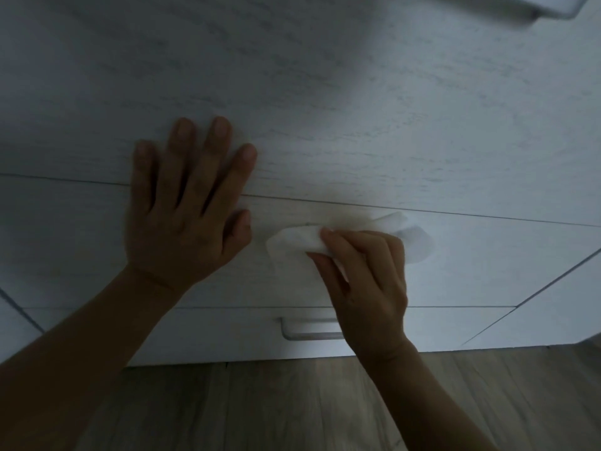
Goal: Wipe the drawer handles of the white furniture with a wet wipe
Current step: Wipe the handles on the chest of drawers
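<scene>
My left hand [188,209] lies flat with spread fingers on the white drawer front [357,109], across the seam between two drawers. My right hand [367,284] grips a white wet wipe [292,242] against the middle drawer, just below that seam. The wipe is wrapped over something there; the handle under it is hidden. A metal handle [309,332] shows on the lowest drawer, partly behind my right wrist. Another handle [549,6] is at the top right edge.
The white furniture fills most of the view, with a side panel seam [553,284] at the right. A wooden floor [292,408] runs below the lowest drawer. The scene is dim.
</scene>
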A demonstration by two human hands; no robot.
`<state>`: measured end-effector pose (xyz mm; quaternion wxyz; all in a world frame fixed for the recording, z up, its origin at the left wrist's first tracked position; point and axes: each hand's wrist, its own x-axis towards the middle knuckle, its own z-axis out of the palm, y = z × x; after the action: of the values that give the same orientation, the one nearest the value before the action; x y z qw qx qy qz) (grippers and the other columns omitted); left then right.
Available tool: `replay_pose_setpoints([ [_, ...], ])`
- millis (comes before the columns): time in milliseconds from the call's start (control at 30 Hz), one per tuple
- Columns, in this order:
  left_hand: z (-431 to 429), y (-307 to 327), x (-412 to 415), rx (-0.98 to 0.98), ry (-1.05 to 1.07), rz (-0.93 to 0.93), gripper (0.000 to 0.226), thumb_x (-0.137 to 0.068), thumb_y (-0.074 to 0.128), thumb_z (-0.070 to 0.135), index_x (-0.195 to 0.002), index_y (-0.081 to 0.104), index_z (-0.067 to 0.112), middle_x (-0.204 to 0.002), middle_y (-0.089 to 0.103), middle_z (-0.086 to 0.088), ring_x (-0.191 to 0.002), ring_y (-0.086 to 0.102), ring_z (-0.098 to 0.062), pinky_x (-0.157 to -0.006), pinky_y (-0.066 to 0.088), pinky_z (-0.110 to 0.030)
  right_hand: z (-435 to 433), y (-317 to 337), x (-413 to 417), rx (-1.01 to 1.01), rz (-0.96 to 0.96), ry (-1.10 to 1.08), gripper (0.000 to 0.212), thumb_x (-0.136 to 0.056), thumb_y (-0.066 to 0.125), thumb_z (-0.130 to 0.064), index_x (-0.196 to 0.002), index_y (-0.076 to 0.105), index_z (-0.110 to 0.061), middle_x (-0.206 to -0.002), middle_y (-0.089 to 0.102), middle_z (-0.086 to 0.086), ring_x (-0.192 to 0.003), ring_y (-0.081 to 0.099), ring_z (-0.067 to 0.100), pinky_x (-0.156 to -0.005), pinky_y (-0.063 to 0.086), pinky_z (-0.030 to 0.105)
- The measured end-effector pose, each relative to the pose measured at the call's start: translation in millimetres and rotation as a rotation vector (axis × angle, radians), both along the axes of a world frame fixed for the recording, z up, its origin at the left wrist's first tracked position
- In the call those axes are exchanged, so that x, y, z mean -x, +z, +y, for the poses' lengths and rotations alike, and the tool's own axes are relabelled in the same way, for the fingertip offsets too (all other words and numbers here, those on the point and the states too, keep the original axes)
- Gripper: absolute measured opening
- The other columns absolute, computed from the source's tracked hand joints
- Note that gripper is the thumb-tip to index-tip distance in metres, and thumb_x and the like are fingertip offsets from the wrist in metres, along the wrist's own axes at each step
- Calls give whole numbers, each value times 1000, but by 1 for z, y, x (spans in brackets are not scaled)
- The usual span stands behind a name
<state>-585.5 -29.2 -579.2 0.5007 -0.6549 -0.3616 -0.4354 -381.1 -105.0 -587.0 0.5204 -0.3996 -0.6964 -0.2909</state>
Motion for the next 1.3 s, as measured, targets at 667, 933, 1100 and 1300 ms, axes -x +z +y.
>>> replay_pose_setpoints([
  [667,0,-1,1,-5,-21,-6,63,-100,35,34,-157,22,9,-166,3,-7,-153,2,-27,-124,4,-46,7,-2,15,4,22,-20,22,-93,63,-17,-99,72,3,-98,60,5,-90,54,19,-80,48,31],
  [933,1,-1,0,-8,-15,-1,63,-100,33,35,-157,21,10,-166,3,-7,-153,2,-27,-124,3,-45,-4,-6,6,39,86,-68,24,-92,66,-26,-104,71,-6,-98,66,5,-97,56,17,-99,43,32],
  [1100,1,0,1,-12,-11,4,63,-101,33,36,-157,21,10,-166,3,-7,-153,2,-27,-124,2,-44,-3,-7,26,45,260,-141,31,-94,58,-36,-92,75,-9,-93,68,3,-98,57,15,-115,24,41],
  [1300,2,-2,1,-23,-8,-1,62,-102,30,35,-157,23,9,-166,4,-8,-153,3,-28,-124,3,-45,-3,-14,19,65,302,-139,18,-94,60,-37,-100,62,-21,-109,62,0,-112,55,19,-113,24,57],
])
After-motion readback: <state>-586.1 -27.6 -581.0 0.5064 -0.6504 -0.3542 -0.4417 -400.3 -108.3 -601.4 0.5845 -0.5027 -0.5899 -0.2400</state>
